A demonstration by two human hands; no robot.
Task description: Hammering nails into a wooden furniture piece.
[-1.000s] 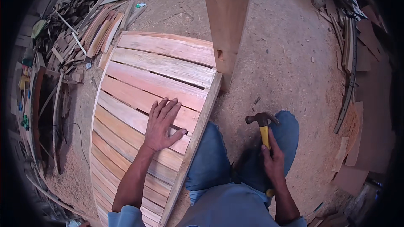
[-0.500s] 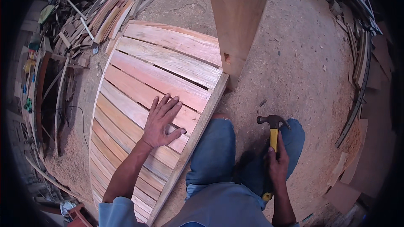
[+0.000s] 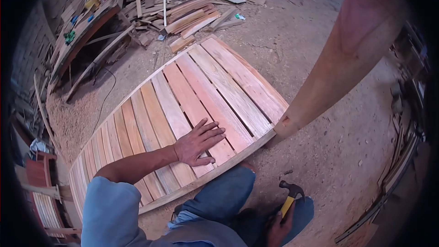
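Observation:
A large slatted wooden panel [image 3: 176, 89] lies before me, its pinkish and tan boards parted by narrow gaps. Flat on the slats near the closest edge rests my left hand [image 3: 197, 144], fingers spread and nothing held. My right hand [image 3: 277, 229] is wrapped round the yellow handle of a claw hammer [image 3: 291, 193], beside my right knee. The dark hammer head points up and away from the panel. At the panel's right corner a thick wooden post [image 3: 327, 75] rises toward me, with a small notch low on it.
Scrap boards [image 3: 192, 16] are heaped beyond the panel. A workbench [image 3: 84, 41] with small coloured items stands at the far left, near a sawdust pile [image 3: 68, 114] and a thin cable [image 3: 111, 93]. Wood strips [image 3: 398, 164] line the right side. Reddish slatted furniture [image 3: 43, 183] sits at lower left.
My view has swung left, so the panel and post appear turned and the bench shows more. My left hand still lies on the slats; the hammer stays in my right hand, lower in view.

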